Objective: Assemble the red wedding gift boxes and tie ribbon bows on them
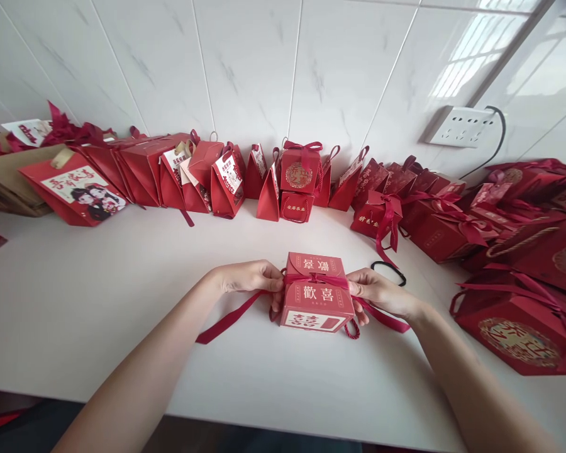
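A red gift box [314, 302] with gold lettering sits in front of me, a dark red ribbon [318, 280] crossed and drawn together over its top. My left hand [264, 283] is closed on the box's left side, thumb and forefinger at the ribbon and the other fingers partly hidden behind the box. On the right side my right hand [375, 292] grips in the same way, thumb at the ribbon and fingertips lower down. The ribbon's tails trail out below both hands. A twisted cord handle hangs at the box's lower right.
Red gift boxes [302, 170] and triangular bags [226, 182] line the tiled wall. More boxes [514, 333] are piled at the right. A black hair tie [399, 272] lies on the white table [99, 302]. On the wall is a power socket [462, 126] with a black cable.
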Tool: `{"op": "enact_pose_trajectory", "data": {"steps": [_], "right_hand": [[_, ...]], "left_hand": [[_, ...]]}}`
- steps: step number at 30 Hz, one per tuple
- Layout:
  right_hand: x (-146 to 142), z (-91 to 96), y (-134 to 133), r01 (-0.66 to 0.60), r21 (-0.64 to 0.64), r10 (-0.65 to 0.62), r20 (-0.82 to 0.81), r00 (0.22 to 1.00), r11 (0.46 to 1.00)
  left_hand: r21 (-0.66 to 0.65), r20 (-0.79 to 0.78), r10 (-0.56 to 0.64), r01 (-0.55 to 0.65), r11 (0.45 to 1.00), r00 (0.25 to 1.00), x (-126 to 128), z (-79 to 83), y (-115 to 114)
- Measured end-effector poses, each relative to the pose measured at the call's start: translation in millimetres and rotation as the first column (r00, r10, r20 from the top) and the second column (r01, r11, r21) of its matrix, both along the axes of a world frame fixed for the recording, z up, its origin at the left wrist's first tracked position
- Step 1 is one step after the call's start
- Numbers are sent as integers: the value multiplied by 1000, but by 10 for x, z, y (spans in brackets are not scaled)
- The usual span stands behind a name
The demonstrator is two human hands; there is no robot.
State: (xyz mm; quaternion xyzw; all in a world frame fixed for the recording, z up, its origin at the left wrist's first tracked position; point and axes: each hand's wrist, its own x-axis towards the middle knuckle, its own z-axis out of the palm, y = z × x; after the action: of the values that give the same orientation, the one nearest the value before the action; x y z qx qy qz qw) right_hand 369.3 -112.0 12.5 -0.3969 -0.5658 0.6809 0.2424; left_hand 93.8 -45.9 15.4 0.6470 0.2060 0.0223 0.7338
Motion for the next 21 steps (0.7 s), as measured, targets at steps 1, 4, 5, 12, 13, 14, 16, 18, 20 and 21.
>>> {"op": "enact_pose_trajectory", "data": {"steps": [1, 4, 5, 12, 13, 14, 16, 18, 20, 21], "right_hand": [[0, -1, -2, -1, 1, 1, 5, 1000, 1000], [2, -8, 2, -2, 1, 2, 12, 1000, 1000], [3, -10, 4, -6, -1, 6, 10, 1000, 1000], [6, -17, 15, -6, -29, 6, -1, 1000, 1000], [9, -18, 16, -6, -30, 6, 0, 1000, 1000], [14, -20, 18, -5, -29, 5, 0, 1000, 1000], [29, -24, 22, -3, -22, 3, 0, 1000, 1000], [45, -26, 27, -3, -13, 3, 0, 1000, 1000], [55, -23, 30, -3, -9, 3, 3, 1000, 1000], [57, -18, 29, -4, -8, 4, 10, 1000, 1000]], "left_hand": [[5, 4, -3, 3, 1000, 1000, -2, -5, 1], [8, 20, -22, 22, 1000, 1000, -7, -22, 9], [6, 25, -24, 24, 1000, 999, -7, -27, 13], [16, 34, -19, 18, 1000, 999, -4, -34, 22], [18, 35, -21, 20, 1000, 999, -4, -31, 20], [20, 36, -21, 21, 1000, 999, -4, -27, 18], [22, 34, -22, 22, 1000, 999, -3, -20, 15], [18, 32, -26, 25, 1000, 999, -1, -17, 16], [9, 31, -28, 28, 1000, 999, 0, -18, 21], [8, 31, -28, 27, 1000, 999, 0, -19, 24]]}}
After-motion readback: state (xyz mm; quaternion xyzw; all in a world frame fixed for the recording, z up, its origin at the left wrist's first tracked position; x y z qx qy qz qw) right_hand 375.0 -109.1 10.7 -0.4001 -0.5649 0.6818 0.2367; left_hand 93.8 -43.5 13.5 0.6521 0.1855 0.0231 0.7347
